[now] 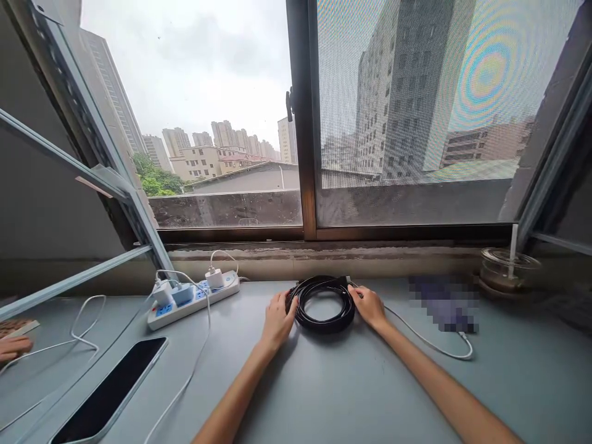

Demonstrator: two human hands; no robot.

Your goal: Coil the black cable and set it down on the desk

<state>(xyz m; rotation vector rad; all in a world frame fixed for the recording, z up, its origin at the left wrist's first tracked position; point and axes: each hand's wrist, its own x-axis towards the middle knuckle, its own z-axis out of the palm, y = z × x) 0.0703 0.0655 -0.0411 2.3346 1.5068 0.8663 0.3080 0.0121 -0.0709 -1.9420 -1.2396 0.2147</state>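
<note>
A coil of black cable (pixel 324 325) lies on the grey table, wound in several loops. Its black plug end (pixel 342 281) shows at the coil's upper right. My left hand (pixel 278 320) grips the coil's left side, thumb on the near side and fingers toward the back. On the opposite side, my right hand (pixel 367 305) is closed with thumb and fingertips at the coil's right edge, just beside the plug. The fingertips of both hands are partly hidden by the loops.
At left, a white power strip (pixel 197 301) holds several chargers with white cords. A dark-screened phone (pixel 111 388) lies nearer. Another person's hand (pixel 13 348) is at the far left. A blurred purple object (pixel 444 305) and a lidded cup with straw (pixel 506 271) stand right.
</note>
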